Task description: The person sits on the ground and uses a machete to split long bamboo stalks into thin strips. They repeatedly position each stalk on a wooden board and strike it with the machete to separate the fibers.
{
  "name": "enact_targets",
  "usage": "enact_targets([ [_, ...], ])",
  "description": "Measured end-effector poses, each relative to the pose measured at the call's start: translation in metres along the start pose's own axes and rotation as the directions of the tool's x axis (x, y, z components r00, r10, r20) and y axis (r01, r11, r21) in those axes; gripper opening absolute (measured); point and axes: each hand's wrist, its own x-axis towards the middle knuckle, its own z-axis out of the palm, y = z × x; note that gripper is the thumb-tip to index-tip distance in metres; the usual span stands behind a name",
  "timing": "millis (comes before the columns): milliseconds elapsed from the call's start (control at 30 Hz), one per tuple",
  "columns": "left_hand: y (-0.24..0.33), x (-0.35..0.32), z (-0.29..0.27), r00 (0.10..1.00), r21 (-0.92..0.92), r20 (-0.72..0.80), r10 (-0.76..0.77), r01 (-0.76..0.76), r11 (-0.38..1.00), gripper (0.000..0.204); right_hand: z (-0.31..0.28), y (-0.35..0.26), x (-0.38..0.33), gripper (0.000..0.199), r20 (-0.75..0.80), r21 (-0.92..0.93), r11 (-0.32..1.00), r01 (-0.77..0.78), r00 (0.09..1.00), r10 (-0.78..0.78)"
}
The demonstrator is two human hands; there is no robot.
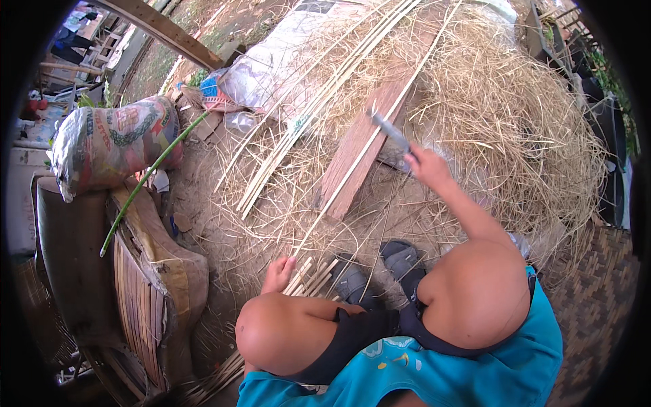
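Ground: bare packed earth outdoors, seen from the head view, littered with dry shavings and thin splints
Shavings heap (515, 115): large tangled mound of pale straw-like curls, filling the upper right, spreading down toward the feet
Plank (369, 136): reddish wooden board lying slantwise on the ground, upper end toward the heap, lower end toward the person
Long strip (359, 166): single pale bamboo strip running along the plank's edge and down toward the left hand
Right hand (426, 165): raised over the plank's right side, fingers closed round a knife handle, grip tight
Knife (388, 127): grey blade pointing up and left from the right hand, tip over the plank
Left hand (278, 275): low by the left knee, fingers loosely spread, resting on the near ends of cut strips; whether it pinches one I cannot tell
Cut strips (313, 277): short bundle of flat pale slats on the ground, between the left hand and the sandals
Sandals (376, 268): grey pair, toes pointing at the plank
Loose strips (319, 102): long thin lengths fanned out left of the plank
Sack (112, 146): stuffed printed bag, far left
Green stalk (152, 180): slender, leaning across the sack
Woven basket (146, 298): lower left, on its side
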Motion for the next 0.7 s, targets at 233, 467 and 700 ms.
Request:
enact_targets([
  [233,0.027,-0.006,0.012,0.964,0.243,-0.233,0.127,-0.069,0.968,0.034,-0.005,-0.012,-0.004,0.04,0.011,0.138,0.99,-0.034,0.999,0.033],
  [467,0.027,-0.007,0.013,0.994,0.521,-0.111,-0.012,0.069,0.851,0.045,-0.013,0.033,0.024,0.04,-0.078,-0.041,0.999,-0.036,0.996,0.032],
  [700,0.037,0.032,0.011,0.993,0.295,-0.054,0.105,-0.085,0.952,0.045,-0.013,-0.026,0.002,0.041,0.102,0.042,0.999,0.02,0.994,-0.024],
])
